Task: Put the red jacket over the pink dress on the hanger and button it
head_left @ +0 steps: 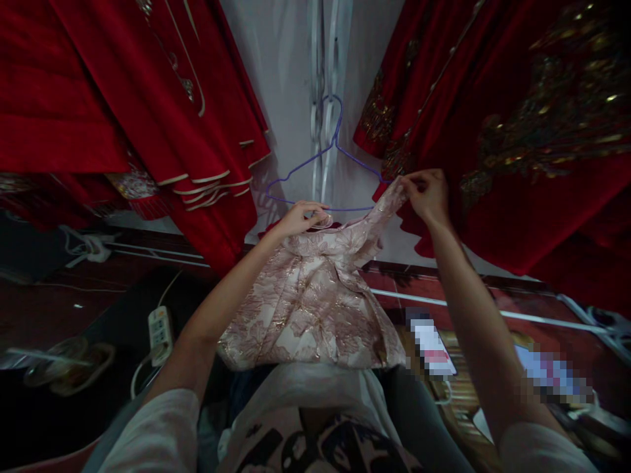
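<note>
A shiny pink-and-white brocade dress (315, 309) spreads across my lap, its upper edge facing away from me. Behind that edge is a purple wire hanger (336, 135), hook uppermost, in front of the metal poles. With fingers closed, my left hand (300, 218) holds a thin pink strap (323, 220) at the left of the neckline. My right hand (431, 194) pinches the top of the dress's right shoulder, pulled up beside the hanger's right end. The hanger's lower right part is hidden by the fabric there.
Red draped garments (197, 131) hang at left, and gold-embroidered red ones (532, 171) at right. Metal poles (323, 59) stand between them. A power strip (160, 335) lies at lower left. Two blurred-out phones, one nearer (434, 345) and one farther right (549, 371), lie at lower right.
</note>
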Demonstrator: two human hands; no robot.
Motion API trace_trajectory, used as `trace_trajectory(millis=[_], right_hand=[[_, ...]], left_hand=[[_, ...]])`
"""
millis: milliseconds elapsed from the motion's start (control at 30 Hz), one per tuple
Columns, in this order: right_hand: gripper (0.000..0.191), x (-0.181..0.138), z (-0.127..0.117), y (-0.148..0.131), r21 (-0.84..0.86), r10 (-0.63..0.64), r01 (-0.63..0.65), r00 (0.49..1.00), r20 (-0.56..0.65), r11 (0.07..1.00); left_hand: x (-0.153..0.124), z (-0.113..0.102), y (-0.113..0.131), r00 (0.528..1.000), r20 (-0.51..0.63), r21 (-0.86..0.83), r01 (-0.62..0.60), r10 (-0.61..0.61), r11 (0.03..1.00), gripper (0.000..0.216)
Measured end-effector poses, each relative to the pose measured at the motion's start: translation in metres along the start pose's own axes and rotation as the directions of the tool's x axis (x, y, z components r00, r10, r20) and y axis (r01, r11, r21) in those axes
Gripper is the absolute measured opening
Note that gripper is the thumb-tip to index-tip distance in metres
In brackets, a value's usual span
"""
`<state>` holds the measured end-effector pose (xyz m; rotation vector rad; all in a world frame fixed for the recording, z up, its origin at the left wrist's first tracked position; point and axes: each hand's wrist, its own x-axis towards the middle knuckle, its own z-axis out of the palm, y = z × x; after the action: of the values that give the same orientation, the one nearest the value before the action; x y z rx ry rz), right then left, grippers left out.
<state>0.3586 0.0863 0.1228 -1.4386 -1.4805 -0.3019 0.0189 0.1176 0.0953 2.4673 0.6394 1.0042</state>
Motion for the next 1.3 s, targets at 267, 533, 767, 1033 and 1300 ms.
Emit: trace_trajectory(millis=[267, 533, 767, 1033, 1300], right_hand=[[0.005, -0.006, -0.012, 0.015, -0.057, 0.083, -0.076, 0.986, 0.147, 0.996], [0.004, -0.018, -0.042, 0.04, -0.114, 0.079, -0.057, 0.977, 0.197, 0.992], [0.006, -0.017, -0.041, 0.041, -0.048, 0.049, -0.041, 0.982, 0.184, 0.998], [0.004, -0.015, -0.043, 0.028, 0.138, 0.106, -0.132, 0.977, 0.186, 0.982], [0.023, 0.01, 0.006, -0.029, 0.123, 0.015, -0.03, 0.992, 0.125, 0.992]], left_hand=[[-0.009, -0.014, -0.005, 0.999, -0.031, 0.071, 0.04, -0.038, 0.997, 0.026], [-0.006, -0.016, -0.003, 0.999, -0.03, 0.016, -0.04, 0.04, 0.999, 0.028], [-0.007, -0.017, -0.003, 0.999, -0.037, 0.064, -0.031, 0.033, 0.997, 0.027], [-0.007, -0.014, -0.005, 0.999, -0.044, 0.013, -0.017, 0.018, 1.0, 0.027], [-0.001, 0.008, 0.017, 0.994, -0.019, -0.211, 0.105, -0.111, 0.972, 0.035]])
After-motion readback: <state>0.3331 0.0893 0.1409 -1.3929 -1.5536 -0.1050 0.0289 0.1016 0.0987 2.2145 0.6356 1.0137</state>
